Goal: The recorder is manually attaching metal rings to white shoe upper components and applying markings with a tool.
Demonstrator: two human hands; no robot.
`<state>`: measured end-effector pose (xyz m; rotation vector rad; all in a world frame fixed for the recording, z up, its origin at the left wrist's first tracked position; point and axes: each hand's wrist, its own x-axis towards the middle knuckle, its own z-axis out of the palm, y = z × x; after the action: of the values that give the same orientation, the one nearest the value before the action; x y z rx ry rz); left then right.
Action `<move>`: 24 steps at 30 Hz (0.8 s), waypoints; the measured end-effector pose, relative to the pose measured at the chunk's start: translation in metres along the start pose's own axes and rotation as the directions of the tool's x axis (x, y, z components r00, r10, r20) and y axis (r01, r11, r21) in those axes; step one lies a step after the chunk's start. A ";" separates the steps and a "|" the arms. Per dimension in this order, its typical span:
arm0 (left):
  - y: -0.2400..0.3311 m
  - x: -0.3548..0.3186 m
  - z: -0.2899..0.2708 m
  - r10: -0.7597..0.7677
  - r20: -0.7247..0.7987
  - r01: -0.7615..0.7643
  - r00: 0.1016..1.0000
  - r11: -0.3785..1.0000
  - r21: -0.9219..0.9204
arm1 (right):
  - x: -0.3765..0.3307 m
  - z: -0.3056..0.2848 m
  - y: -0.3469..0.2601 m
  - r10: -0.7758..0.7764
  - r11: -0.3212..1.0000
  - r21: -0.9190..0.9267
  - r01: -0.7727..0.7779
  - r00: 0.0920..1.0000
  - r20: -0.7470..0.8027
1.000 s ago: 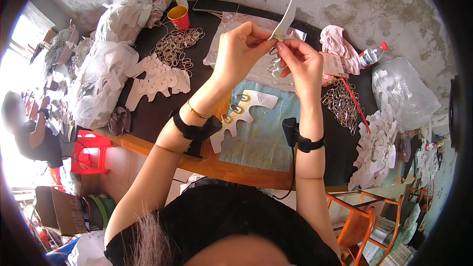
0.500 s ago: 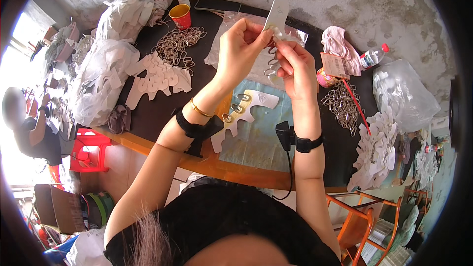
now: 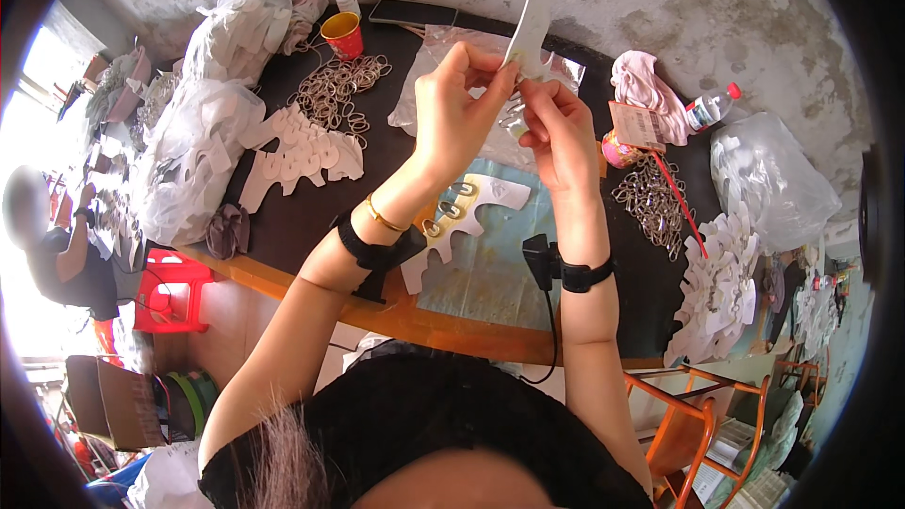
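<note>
Above the middle of the table, my left hand (image 3: 454, 111) pinches a white scalloped piece (image 3: 532, 26) that stands upright between thumb and fingers. My right hand (image 3: 563, 130) closes its fingertips at the lower edge of that piece. A few metal rings (image 3: 514, 117) show beside the right fingers; how they are held is partly hidden. Below the hands, a similar white piece (image 3: 497, 192) lies flat, with oval metal rings (image 3: 451, 209) along its yellowish band. It rests partly on a bluish sheet (image 3: 495, 269).
At left are a pile of metal rings (image 3: 341, 85), stacked white pieces (image 3: 304, 146), a red cup (image 3: 344, 36) and plastic bags (image 3: 203, 127). To the right are more rings (image 3: 650, 203), a red stick (image 3: 681, 203), white pieces (image 3: 712, 302) and a bottle (image 3: 712, 111). Another person (image 3: 71, 245) sits far left.
Both hands have shifted slightly, with the right fingers a little lower and to the left. The white piece looks more bent, and the rings by my right fingers sit differently.
</note>
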<state>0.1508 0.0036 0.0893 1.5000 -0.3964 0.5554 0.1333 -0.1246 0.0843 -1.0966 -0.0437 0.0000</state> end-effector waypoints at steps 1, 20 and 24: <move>0.001 0.000 0.000 0.001 0.001 -0.001 1.000 1.000 0.000 | 0.000 0.000 -0.001 0.007 0.999 -0.039 -0.007 1.000 -0.002; 0.011 0.004 -0.008 -0.118 0.172 0.137 0.978 0.985 -0.108 | 0.002 -0.015 -0.017 -0.577 0.412 -0.711 0.569 0.767 0.280; 0.015 0.013 -0.019 -0.292 0.350 0.373 0.890 0.908 -0.189 | 0.001 -0.005 -0.010 -0.608 0.510 -0.586 0.629 0.746 0.272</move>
<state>0.1509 0.0239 0.1083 1.3698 -0.4238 -0.0163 0.1342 -0.1335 0.0912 -1.7400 -0.5112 -0.7129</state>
